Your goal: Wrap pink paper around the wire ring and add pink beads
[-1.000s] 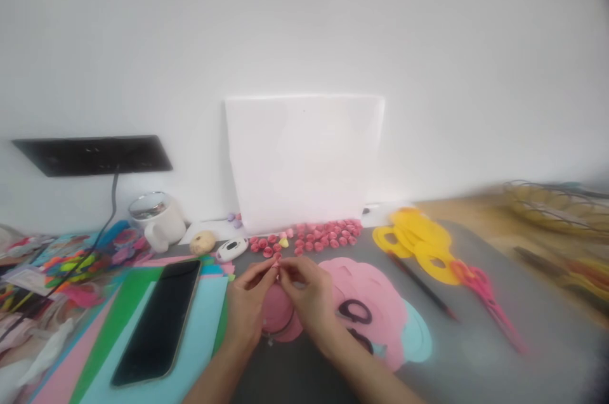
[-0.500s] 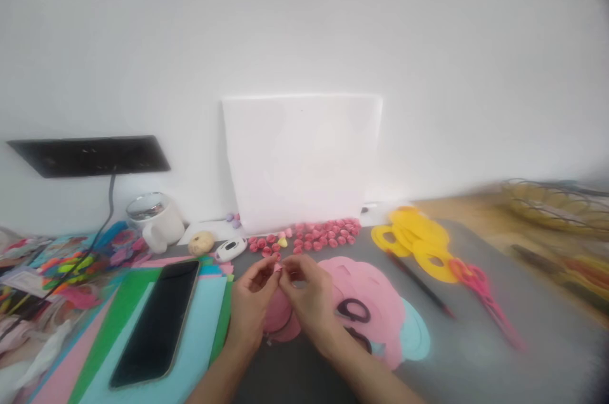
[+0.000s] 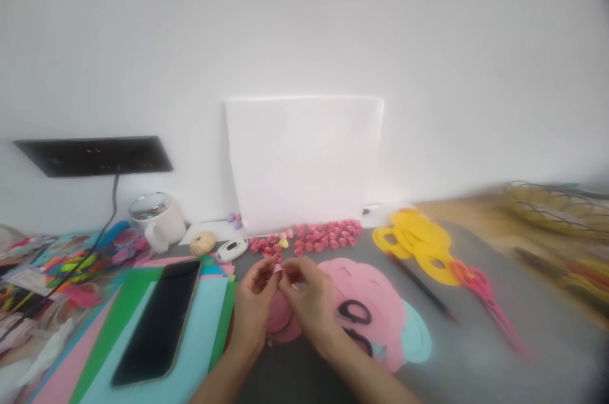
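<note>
Pinching something small, pink [image 3: 278,269], partly hidden.

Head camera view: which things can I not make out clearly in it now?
- Small pink piece: head view, mostly covered by fingers of the left hand and right hand.
- Blade tips of the black-handled scissors: head view, hidden around the right hand.
- Wire basket: head view, cut off by the right edge.
- White device: head view, display too small.

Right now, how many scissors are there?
2. The pink scissors are by the yellow paper. The black scissors, partly hidden, are on the pink paper, near the right hand. More may hide in the clutter on the left.
</note>
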{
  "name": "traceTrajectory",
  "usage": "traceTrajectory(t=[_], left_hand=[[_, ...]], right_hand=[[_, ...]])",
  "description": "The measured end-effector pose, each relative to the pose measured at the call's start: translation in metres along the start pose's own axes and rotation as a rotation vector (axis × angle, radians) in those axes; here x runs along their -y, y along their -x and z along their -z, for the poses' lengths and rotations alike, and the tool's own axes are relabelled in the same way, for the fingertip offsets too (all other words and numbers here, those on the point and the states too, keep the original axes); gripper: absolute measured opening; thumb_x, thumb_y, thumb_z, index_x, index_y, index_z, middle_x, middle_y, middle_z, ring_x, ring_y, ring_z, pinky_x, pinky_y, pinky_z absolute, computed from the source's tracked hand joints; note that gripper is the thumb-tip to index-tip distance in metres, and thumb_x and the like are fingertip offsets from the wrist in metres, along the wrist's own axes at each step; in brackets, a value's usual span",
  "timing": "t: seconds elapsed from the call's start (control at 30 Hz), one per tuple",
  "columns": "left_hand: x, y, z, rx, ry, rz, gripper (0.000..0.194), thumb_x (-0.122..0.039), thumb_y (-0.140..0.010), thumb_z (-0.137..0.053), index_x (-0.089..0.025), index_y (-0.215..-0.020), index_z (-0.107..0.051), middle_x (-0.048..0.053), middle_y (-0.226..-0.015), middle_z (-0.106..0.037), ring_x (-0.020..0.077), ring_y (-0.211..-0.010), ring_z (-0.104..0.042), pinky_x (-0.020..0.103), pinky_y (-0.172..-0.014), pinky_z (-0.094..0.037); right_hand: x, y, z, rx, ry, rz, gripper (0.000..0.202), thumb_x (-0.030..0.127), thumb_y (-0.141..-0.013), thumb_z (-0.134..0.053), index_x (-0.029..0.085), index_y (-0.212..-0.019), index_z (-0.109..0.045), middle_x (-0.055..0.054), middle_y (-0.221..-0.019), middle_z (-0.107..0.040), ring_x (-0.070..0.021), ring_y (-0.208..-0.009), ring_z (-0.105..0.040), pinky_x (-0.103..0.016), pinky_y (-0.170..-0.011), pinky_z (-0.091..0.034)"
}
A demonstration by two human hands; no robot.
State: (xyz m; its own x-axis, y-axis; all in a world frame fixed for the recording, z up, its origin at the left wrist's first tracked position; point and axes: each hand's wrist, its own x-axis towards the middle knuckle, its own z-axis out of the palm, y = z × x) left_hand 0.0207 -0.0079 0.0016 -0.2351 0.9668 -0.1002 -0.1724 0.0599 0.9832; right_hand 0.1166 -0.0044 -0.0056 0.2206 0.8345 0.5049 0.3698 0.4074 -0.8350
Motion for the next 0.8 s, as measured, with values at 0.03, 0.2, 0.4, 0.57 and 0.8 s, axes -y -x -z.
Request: traceTrajectory(t=[0.03,0.2,0.4,0.57,0.8], left_hand=[[-0.002,0.001,-0.001,0.009,-0.006,-0.003,0.033,-0.027,-0.061,-0.071,-0.015,-0.091,-0.065,0.008,-0.092,-0.069,0.0225,-0.092,-0.063,0.033,-0.083,-0.049],[-0.004,0.001,-0.002,0.04,-0.001,-0.047,0.042,-0.026,-0.059,-0.072,-0.015,-0.098,-0.061,0.009,-0.095,-0.067,0.0216,-0.09,-0.063,0.031,-0.08,-0.05],[0.004,-0.003,0.003,0.026,-0.023,-0.094,0.034,-0.025,-0.062,-0.069,-0.016,-0.094,-0.063,0.008,-0.094,-0.067,0.0214,-0.091,-0.062,0.033,-0.083,-0.049],[0.005,-0.007,0.006,0.063,-0.032,-0.05,0.032,-0.027,-0.062,-0.071,-0.015,-0.091,-0.065,0.009,-0.096,-0.068,0.0221,-0.095,-0.061,0.034,-0.085,-0.049],[-0.004,-0.008,0.006,0.163,-0.099,-0.068,0.032,-0.029,-0.065,-0.068,-0.014,-0.093,-0.066,0.011,-0.1,-0.068,0.0224,-0.09,-0.063,0.033,-0.079,-0.052]], right_hand=[[0.001,-0.001,0.001,-0.001,-0.038,-0.063,0.011,0.013,-0.066,-0.052,0.018,-0.069,-0.061,-0.003,-0.064,-0.067,-0.0139,-0.054,-0.063,-0.022,-0.052,-0.053],[0.003,-0.005,0.004,0.021,-0.152,-0.226,0.007,0.017,-0.066,-0.055,0.018,-0.069,-0.061,-0.002,-0.061,-0.066,-0.015,-0.055,-0.064,-0.022,-0.053,-0.054],[0.005,-0.001,0.002,0.081,-0.104,-0.185,0.007,0.018,-0.066,-0.055,0.017,-0.067,-0.062,-0.003,-0.064,-0.067,-0.0142,-0.056,-0.062,-0.023,-0.056,-0.052],[0.003,-0.006,0.005,0.101,-0.216,-0.338,0.005,0.019,-0.064,-0.057,0.017,-0.066,-0.061,-0.003,-0.062,-0.067,-0.0152,-0.057,-0.062,-0.024,-0.055,-0.052],[-0.005,-0.015,0.011,0.154,-0.328,-0.508,0.008,0.021,-0.059,-0.062,0.015,-0.064,-0.062,-0.002,-0.058,-0.065,-0.0153,-0.055,-0.061,-0.024,-0.051,-0.049]])
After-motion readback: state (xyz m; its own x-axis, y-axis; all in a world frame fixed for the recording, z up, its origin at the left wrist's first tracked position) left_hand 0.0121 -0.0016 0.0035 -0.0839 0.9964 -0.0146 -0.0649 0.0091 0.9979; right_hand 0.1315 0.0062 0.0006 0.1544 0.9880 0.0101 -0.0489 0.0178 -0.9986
